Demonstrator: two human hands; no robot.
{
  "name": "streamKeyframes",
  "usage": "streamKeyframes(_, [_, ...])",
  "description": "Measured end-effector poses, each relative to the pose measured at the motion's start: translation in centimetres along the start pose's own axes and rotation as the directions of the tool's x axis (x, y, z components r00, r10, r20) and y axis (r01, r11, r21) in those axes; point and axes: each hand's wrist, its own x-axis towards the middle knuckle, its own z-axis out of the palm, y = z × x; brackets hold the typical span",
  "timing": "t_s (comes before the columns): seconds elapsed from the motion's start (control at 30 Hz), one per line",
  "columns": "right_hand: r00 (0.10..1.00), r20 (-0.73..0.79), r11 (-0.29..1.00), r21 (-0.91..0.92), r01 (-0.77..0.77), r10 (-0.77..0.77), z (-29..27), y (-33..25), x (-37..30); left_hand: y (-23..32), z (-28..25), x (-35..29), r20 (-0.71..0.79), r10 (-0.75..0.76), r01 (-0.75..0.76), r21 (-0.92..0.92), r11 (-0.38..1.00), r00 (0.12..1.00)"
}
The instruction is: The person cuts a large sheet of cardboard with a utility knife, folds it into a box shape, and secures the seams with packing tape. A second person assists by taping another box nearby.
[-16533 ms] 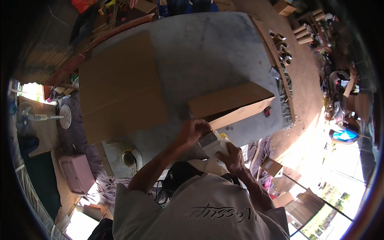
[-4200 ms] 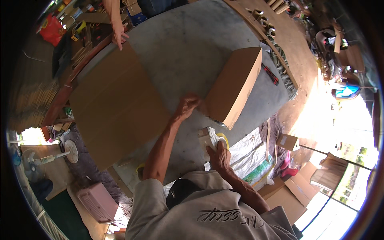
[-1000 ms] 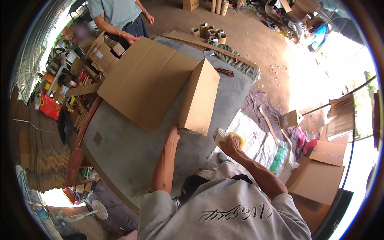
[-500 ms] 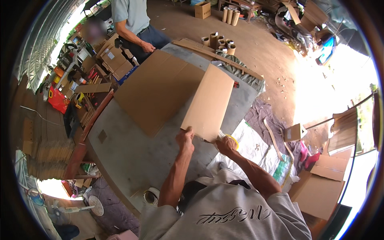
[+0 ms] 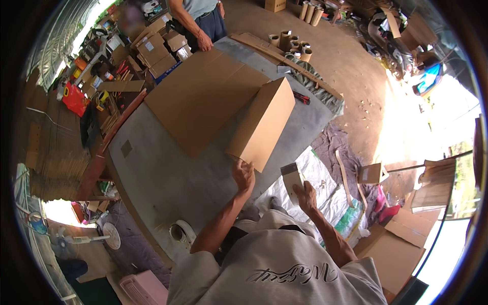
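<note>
Left hand [image 5: 244,175] pinches the carton [image 5: 265,122] at six o'clock, apparently steadying it; right hand [image 5: 306,197] clasps a tape dispenser [image 5: 292,179].

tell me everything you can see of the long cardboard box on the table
The cardboard box is long, narrow and plain brown, with crisp straight edges. Two long faces show, the right one lighter. It lies on the grey table, slanting from its near end, close to the person, to its far end up and right, near a red and black cutter. The left hand is at its near end, whose face is hidden.
</note>
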Motion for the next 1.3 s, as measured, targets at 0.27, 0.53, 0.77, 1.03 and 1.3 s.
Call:
streamKeyframes(0.27, [0.925, 0.354, 0.990, 0.086, 0.113, -0.136, -1.3, -7.8, -3.2, 8.3, -7.0, 0.6, 0.880, -0.275, 0.867, -0.247, 0.433, 0.388])
streamKeyframes(0.53, [0.899, 0.431, 0.993, -0.047, 0.104, -0.074, 1.8, -8.8, -3.1, 5.4, -9.1, 2.1, 0.893, -0.322, 0.916, -0.197, 0.350, 0.315])
streamKeyframes(0.77, [0.870, 0.492, 0.994, -0.077, 0.078, -0.030, 4.8, -10.7, -2.6, 2.4, -11.7, 3.8, 0.911, -0.250, 0.867, -0.185, 0.463, 0.328])
streamKeyframes(1.03, [0.761, 0.528, 0.828, -0.175, 0.533, -0.378, 10.4, -10.0, -0.7, -1.1, -12.7, 6.5, 0.802, -0.361, 0.793, -0.216, 0.570, 0.477])
streamKeyframes(1.3, [0.930, 0.365, 0.947, -0.278, 0.160, -0.049, 14.6, -13.1, 0.7, -7.8, -9.2, 11.6, 0.685, -0.182, 0.555, -0.373, 0.744, 0.705])
